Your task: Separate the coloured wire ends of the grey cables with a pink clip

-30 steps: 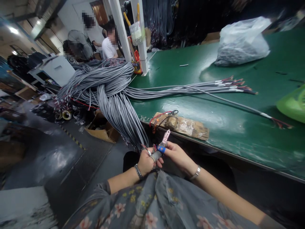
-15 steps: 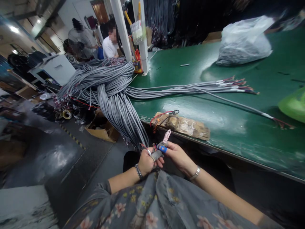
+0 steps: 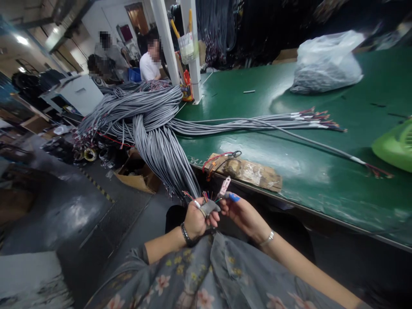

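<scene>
My left hand (image 3: 195,219) is closed around the end of a grey cable (image 3: 210,207) whose coloured inner wires fan out above my fist. My right hand (image 3: 242,212) is beside it, fingers pinched on a small pink-tipped tool (image 3: 224,187), with blue tape on one fingertip. Both hands hover over my lap, just in front of the green table's edge (image 3: 289,201). A thick bundle of grey cables (image 3: 154,141) hangs from the table down towards my left hand.
A brown cardboard pad (image 3: 249,171) with scissors and red wires lies at the table edge. More grey cables (image 3: 257,123) stretch across the table. A plastic bag (image 3: 325,64) sits far back, a green basket (image 3: 394,146) at right. People sit at back left.
My right hand has shifted slightly right and away from the cable end; the coloured wires now spread more visibly above my left fist.
</scene>
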Tool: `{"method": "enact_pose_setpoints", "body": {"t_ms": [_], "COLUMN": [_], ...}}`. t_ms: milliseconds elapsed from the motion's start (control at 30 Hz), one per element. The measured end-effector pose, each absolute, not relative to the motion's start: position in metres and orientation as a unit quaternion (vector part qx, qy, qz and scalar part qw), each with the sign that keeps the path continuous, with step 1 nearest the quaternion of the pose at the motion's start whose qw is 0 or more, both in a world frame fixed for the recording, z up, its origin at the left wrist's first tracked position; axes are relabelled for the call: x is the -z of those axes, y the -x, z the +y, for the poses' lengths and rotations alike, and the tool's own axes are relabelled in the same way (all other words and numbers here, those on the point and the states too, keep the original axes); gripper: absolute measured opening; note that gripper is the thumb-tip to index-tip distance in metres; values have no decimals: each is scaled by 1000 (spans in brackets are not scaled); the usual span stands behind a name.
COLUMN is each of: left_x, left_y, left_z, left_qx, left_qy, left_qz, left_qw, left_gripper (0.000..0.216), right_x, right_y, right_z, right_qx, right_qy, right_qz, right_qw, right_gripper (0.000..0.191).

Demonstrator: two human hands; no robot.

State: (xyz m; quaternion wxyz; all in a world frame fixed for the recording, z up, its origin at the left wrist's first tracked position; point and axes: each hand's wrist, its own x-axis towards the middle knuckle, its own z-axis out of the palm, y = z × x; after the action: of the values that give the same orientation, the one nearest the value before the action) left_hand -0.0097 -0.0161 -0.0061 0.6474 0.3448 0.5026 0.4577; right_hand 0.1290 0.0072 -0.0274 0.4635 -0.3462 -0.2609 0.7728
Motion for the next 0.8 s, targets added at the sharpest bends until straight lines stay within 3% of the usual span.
{"method": "enact_pose_setpoints", "body": {"t_ms": [167,400,600,800], "left_x": [-8,-5,0,1], "left_y": [2,-4,-6,-7], "left_z": [-14,-8,-6,-5], "left_qx": [-439,-434,-425,-407], "left_qy": [-347,-346,-345,-354], "left_qz": [477,484,503,515], "left_qw": [678,676,669,666], "left_gripper": [47,48,46,45], "right_x": [21,16,22,22], "right_y": [-133,-126,-120,-116], "right_z": [24,28,36,39], "right_qx": [-792,-621,-756,-755], "right_qy": [325,459,354,351], "right_qz": [-286,-364,-256,-195], "right_qw": [431,522,488,519], "right_gripper": [42,48,46,37]}}
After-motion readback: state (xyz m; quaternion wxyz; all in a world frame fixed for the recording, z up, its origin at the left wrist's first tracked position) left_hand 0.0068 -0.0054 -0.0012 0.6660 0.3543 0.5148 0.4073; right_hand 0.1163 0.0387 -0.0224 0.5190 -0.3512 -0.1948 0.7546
